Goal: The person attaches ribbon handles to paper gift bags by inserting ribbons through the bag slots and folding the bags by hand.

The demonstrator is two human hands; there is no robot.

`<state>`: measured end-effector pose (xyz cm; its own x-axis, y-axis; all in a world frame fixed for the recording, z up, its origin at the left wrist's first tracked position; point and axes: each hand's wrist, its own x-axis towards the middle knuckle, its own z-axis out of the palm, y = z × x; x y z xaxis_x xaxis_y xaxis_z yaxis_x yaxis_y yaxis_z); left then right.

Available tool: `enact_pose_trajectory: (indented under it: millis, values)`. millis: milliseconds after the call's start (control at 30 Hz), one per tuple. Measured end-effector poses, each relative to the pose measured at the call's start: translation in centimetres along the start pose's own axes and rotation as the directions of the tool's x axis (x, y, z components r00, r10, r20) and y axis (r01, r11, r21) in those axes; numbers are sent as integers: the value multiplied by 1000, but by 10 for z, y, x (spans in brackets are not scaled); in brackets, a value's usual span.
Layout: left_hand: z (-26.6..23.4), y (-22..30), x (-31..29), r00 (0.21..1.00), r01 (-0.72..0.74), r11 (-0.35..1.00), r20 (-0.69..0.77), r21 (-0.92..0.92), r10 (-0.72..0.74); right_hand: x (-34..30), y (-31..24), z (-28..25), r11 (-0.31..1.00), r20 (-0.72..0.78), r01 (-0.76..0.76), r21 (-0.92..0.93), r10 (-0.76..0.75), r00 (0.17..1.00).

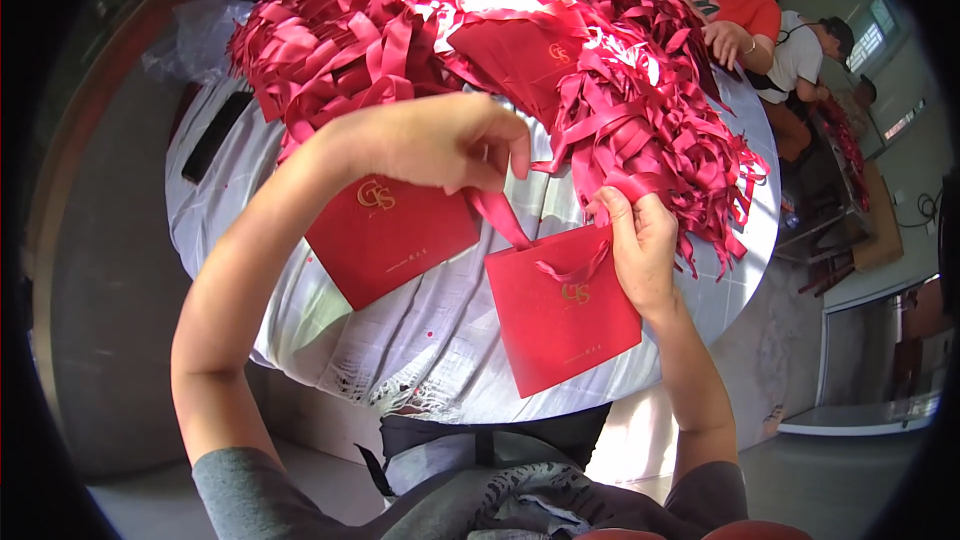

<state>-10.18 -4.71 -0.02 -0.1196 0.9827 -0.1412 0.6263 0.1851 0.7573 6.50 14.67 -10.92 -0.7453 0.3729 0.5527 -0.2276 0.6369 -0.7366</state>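
A flat red paper gift bag (568, 335) with gold print lies at the table's near right, tilted. At its upper right corner my right hand (645, 250) is closed, thumb and finger pinching the ribbon handle (583, 265). Another red ribbon (502, 218) runs from the bag's top edge up to my left hand (450, 143), which is raised above the table with curled fingers. What its fingertips hold, if anything, is hidden. A second red gift bag (395, 240) rests below my left wrist.
Heaps of red bags with ribbons (350, 35) cover the far part of the round, white-clothed table (400, 350). A dark, long object (217, 137) and clear plastic (200, 35) are at the left. A person in red (735, 0) sits far right; another person in white (800, 60) is beyond.
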Motion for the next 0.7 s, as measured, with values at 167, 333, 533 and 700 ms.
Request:
enact_pose_trajectory:
  millis: [167, 333, 533, 700]
  values:
    - [-1, -4, 4, 998, 7, 999, -68, -47, -10, -1, 0, 3, 999, -11, 12, 29, -12, 1000]
    - [5, -18, 15, 994, -94, 951, -29, 293, 107, -4, -7, -1, 988, 53, 25, -151, -17, 998]
    - [37, -35, 31, 993, -2, 772, -92, 635, 78, -4, -11, 3, 982, 49, 97, -159, -91, 995]
    - [50, -38, 48, 999, -2, 679, -33, 734, 38, -3, -11, 2, 984, 52, 101, -148, -94, 994]
